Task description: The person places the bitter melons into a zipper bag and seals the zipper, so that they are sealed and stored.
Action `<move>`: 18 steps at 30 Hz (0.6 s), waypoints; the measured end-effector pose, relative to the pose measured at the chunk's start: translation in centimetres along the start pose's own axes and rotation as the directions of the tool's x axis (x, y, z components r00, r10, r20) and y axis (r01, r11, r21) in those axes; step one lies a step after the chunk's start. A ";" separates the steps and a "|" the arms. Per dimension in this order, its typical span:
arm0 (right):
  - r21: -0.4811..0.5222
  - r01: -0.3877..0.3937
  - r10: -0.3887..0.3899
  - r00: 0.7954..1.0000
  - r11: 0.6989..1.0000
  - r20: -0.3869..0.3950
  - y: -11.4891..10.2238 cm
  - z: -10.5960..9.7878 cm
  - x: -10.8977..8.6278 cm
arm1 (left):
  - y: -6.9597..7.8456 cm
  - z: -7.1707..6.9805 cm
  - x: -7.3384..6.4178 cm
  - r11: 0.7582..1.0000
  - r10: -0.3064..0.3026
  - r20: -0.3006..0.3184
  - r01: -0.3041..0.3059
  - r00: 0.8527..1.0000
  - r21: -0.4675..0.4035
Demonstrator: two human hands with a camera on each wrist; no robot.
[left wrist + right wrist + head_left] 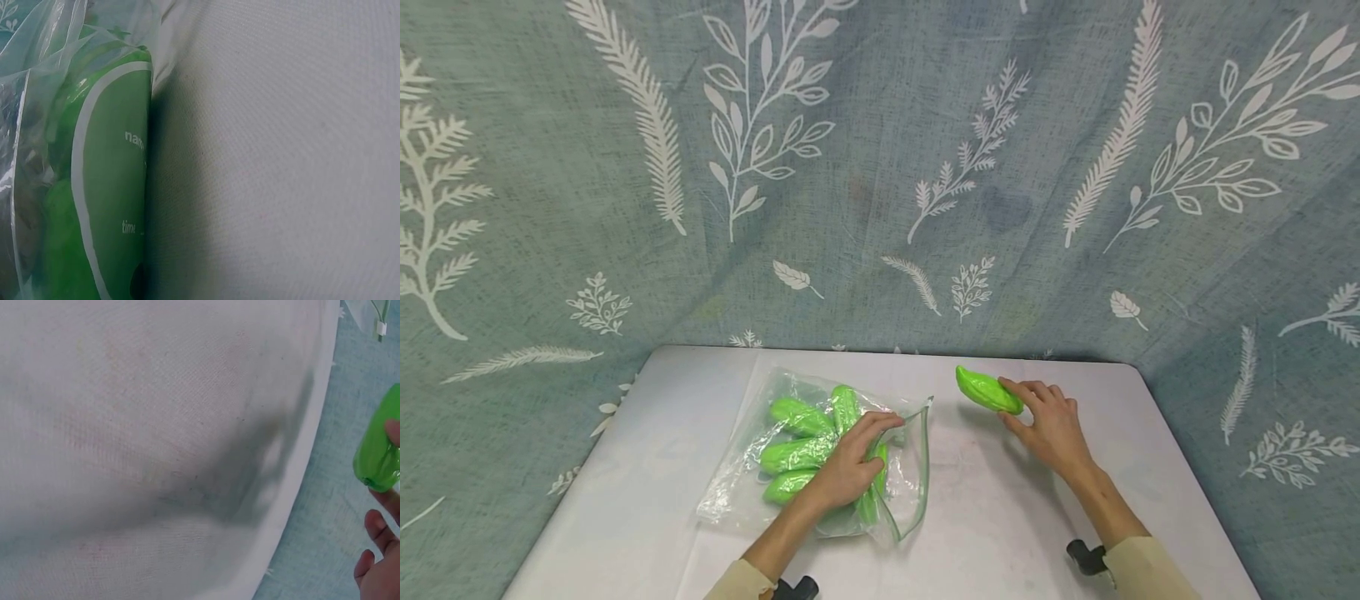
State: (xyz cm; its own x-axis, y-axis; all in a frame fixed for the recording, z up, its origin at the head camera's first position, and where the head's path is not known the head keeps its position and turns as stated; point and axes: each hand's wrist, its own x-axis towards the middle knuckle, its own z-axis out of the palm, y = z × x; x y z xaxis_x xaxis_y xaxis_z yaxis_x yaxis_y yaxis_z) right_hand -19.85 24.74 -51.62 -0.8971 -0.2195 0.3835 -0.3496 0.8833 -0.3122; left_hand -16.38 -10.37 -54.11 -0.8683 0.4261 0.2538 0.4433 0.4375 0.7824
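Note:
My right hand (1051, 425) pinches one end of a glossy bright green toy vegetable (988, 391) between thumb and fingers, above the right half of the table. Its other end tapers to a point aimed left. The right wrist view catches part of that green piece (379, 450) at its right edge. To the left lies a clear zip bag (730, 492) with several similar green pieces (797, 455) inside. My left hand (850, 467) lies over the bag and grips the upper lip of its mouth, which gapes to the right. A green printed label (115, 169) on the bag fills much of the left wrist view.
A white cloth covers the table (1000, 517). Behind it and at both sides hangs a blue-green curtain (865, 192) with white leaf prints. Dark camera mounts (1084, 557) are strapped at both wrists.

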 end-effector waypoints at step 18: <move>0.222 0.044 -0.085 0.980 0.974 0.179 -1.7 -0.4 0.1 | 0.0 0.0 0.3 1.000 0.007 -0.006 -0.007 1.000 0.008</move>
State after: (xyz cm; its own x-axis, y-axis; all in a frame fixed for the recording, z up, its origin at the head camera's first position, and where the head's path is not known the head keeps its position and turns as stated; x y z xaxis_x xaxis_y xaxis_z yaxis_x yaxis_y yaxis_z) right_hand -19.23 23.34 -50.70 -0.8979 -0.3644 0.2469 -0.4400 0.7586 -0.4805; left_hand -16.65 -10.21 -54.03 -0.8664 0.4248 0.2624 0.4511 0.4407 0.7761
